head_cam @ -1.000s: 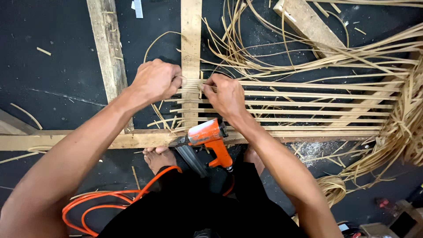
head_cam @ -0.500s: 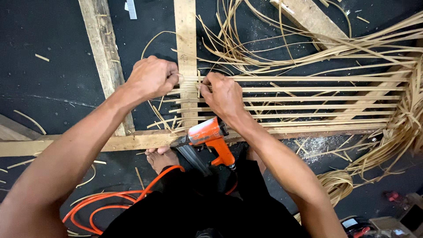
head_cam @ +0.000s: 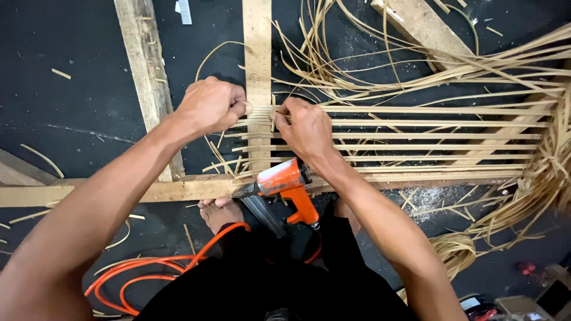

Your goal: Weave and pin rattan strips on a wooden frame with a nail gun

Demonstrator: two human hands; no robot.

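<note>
Nearest the camera: dark clothing of the person fills the lower middle of the view. An orange air hose lies in loops on the black floor at lower left. A bare foot rests on the floor just under the near horizontal wooden beam.

An orange nail gun lies on its own at the near beam, between the two forearms; neither hand touches it.

Next out: left hand, fingers clenched into a fist around the end of a thin rattan strip, knuckles up. It sits just left of the upright wooden slat and touches the strip where it crosses the slat.

Right hand, fingers curled and pinching the same strip just right of the slat; thumb and forefinger meet on it. The two hands are near each other, with the slat between them.

To the right of the hands: a row of parallel rattan strips runs horizontally across the frame, one above the other, spaced apart.

Left: a second wooden slat runs slightly tilted away from the near beam.

Farthest: a loose tangle of rattan strands across the top, partly over a wooden block; a coiled bundle lies at lower right
</note>
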